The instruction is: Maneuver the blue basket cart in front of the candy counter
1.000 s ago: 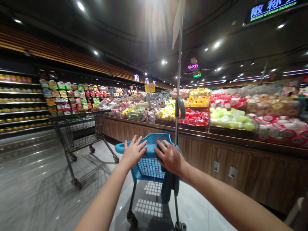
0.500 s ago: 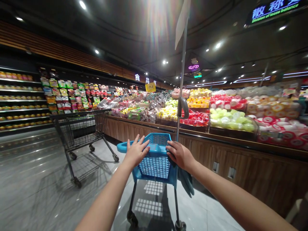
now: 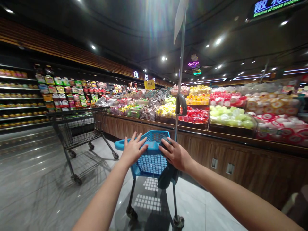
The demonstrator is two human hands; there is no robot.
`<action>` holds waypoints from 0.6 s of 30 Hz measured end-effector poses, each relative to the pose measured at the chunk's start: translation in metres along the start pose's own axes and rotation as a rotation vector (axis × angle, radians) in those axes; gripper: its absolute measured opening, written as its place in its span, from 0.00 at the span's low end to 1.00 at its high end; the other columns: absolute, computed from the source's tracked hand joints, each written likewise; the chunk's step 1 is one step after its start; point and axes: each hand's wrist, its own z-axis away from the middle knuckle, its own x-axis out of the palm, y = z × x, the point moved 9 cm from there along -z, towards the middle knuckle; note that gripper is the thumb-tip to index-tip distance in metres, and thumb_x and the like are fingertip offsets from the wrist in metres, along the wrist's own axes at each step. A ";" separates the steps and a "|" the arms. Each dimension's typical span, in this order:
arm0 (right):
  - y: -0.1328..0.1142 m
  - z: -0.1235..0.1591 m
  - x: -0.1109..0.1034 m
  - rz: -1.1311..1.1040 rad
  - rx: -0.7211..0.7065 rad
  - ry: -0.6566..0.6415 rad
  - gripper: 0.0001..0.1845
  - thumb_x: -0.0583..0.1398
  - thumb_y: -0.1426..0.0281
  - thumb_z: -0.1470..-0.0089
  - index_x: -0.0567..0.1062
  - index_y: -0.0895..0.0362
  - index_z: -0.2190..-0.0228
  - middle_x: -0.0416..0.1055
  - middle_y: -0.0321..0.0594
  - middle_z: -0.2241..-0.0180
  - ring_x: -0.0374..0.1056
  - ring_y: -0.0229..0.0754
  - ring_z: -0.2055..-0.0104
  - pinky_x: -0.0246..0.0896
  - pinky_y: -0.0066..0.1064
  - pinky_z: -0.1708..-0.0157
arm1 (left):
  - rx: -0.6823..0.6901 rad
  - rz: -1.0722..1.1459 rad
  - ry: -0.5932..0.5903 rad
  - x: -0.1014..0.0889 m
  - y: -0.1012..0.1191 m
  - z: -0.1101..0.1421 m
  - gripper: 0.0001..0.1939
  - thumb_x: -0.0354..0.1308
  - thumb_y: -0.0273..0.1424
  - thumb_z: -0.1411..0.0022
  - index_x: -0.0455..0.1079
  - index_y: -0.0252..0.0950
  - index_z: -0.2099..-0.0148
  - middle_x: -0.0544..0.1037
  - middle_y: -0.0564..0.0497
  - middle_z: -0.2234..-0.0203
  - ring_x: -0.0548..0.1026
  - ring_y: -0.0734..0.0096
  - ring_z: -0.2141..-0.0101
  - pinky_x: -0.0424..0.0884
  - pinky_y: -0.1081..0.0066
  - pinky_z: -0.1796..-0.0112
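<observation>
A small blue plastic shopping cart (image 3: 150, 162) on thin legs with wheels stands right in front of me. My left hand (image 3: 133, 149) lies flat on its near rim, fingers spread. My right hand (image 3: 175, 154) is closed on a dark cloth (image 3: 167, 175) pressed against the cart's right corner; the cloth hangs down the cart's side. A metal pole (image 3: 181, 67) with a white flag rises from that corner.
A black wire shopping cart (image 3: 78, 128) stands to the left on the glossy grey floor. A long wooden counter (image 3: 240, 160) with bins of wrapped sweets runs along the right. Shelves of packaged goods (image 3: 21, 96) line the far left wall.
My right hand has slid left along the rim with the cloth, which now bunches at the cart's corner. The left hand stays flat on the rim. The view has dipped slightly.
</observation>
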 end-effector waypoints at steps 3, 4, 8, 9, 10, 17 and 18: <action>0.010 0.011 -0.004 -0.034 0.004 0.047 0.25 0.58 0.70 0.40 0.66 0.60 0.43 0.58 0.55 0.38 0.47 0.58 0.34 0.58 0.53 0.41 | 0.003 0.005 0.001 -0.001 0.002 0.000 0.27 0.39 0.50 0.30 0.60 0.50 0.36 0.56 0.51 0.34 0.45 0.49 0.33 0.42 0.31 0.43; 0.014 0.016 -0.005 -0.056 0.013 0.061 0.25 0.57 0.70 0.40 0.65 0.60 0.42 0.57 0.55 0.38 0.46 0.58 0.33 0.59 0.53 0.42 | 0.002 0.007 0.003 -0.002 0.003 0.000 0.26 0.39 0.50 0.31 0.60 0.50 0.36 0.56 0.51 0.34 0.45 0.49 0.33 0.42 0.31 0.43; 0.028 0.025 -0.010 -0.111 0.066 0.097 0.24 0.56 0.69 0.38 0.65 0.59 0.42 0.58 0.54 0.38 0.46 0.57 0.33 0.60 0.54 0.42 | -0.001 0.007 0.003 -0.003 0.007 -0.002 0.26 0.39 0.50 0.30 0.61 0.50 0.37 0.57 0.50 0.34 0.46 0.49 0.33 0.42 0.30 0.43; 0.028 0.024 -0.010 -0.104 0.080 0.101 0.23 0.56 0.69 0.38 0.66 0.60 0.43 0.59 0.54 0.39 0.47 0.57 0.33 0.61 0.53 0.42 | -0.003 0.006 0.001 -0.002 0.008 -0.002 0.26 0.40 0.50 0.30 0.62 0.50 0.37 0.57 0.50 0.34 0.46 0.49 0.33 0.42 0.30 0.43; 0.027 0.021 -0.010 -0.089 0.088 0.104 0.22 0.56 0.70 0.39 0.67 0.61 0.44 0.60 0.54 0.40 0.48 0.57 0.34 0.61 0.53 0.43 | -0.006 0.006 0.001 -0.002 0.009 -0.003 0.25 0.40 0.49 0.30 0.62 0.50 0.37 0.57 0.50 0.34 0.46 0.49 0.33 0.42 0.30 0.43; -0.010 -0.020 0.000 -0.028 0.109 0.099 0.23 0.58 0.70 0.40 0.68 0.59 0.44 0.62 0.48 0.40 0.50 0.59 0.36 0.58 0.55 0.42 | -0.023 -0.002 0.000 0.001 0.012 -0.005 0.24 0.41 0.49 0.31 0.62 0.51 0.37 0.57 0.51 0.34 0.47 0.50 0.33 0.41 0.30 0.43; -0.014 -0.023 0.001 -0.021 0.116 0.100 0.23 0.58 0.70 0.41 0.68 0.58 0.43 0.61 0.48 0.39 0.50 0.60 0.35 0.57 0.56 0.42 | -0.023 -0.004 0.000 0.001 0.012 -0.005 0.25 0.41 0.49 0.31 0.61 0.51 0.37 0.57 0.51 0.34 0.47 0.50 0.33 0.41 0.30 0.43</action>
